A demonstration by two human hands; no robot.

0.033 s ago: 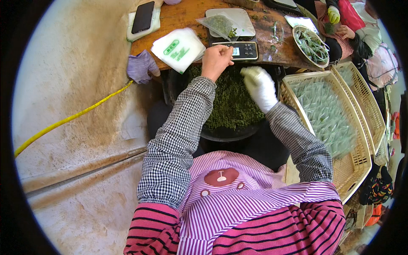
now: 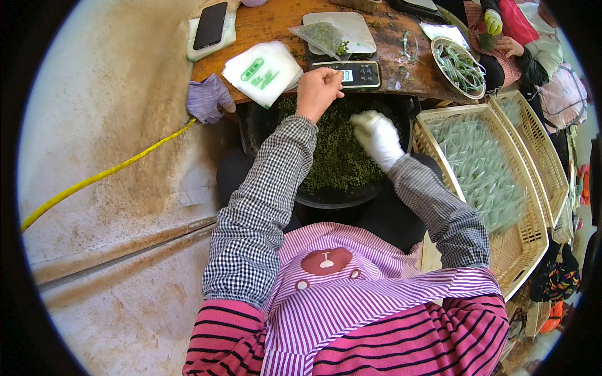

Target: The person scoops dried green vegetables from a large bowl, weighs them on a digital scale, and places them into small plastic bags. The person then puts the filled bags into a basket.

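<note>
My bare left hand (image 2: pixel 318 91) has its fingers pinched together at the front edge of a digital scale (image 2: pixel 359 74), partly covering its display. What the pinch holds, if anything, I cannot make out. On the scale's pale plate lies a clear plastic bag (image 2: pixel 318 39) with small green berry-like bits inside and at its mouth. My right hand (image 2: pixel 377 136), in a white glove, hovers over a black tub (image 2: pixel 326 199) heaped with small green sprigs or berries (image 2: pixel 342 160). Motion blurs its fingers, so their grip is unclear.
Left of the scale, printed plastic bags (image 2: pixel 263 74) lie stacked on the wooden table (image 2: pixel 279 22), with a phone (image 2: pixel 211 25) beyond. A purple glove (image 2: pixel 210 99) hangs at the edge. On the right stand a basket (image 2: pixel 471 93) and crates (image 2: pixel 533 241) of filled bags. Another person's gloved hand (image 2: pixel 493 22) is far right.
My right hand has shifted slightly left and nearer to me over the tub. My left hand and the bag on the scale have hardly moved.
</note>
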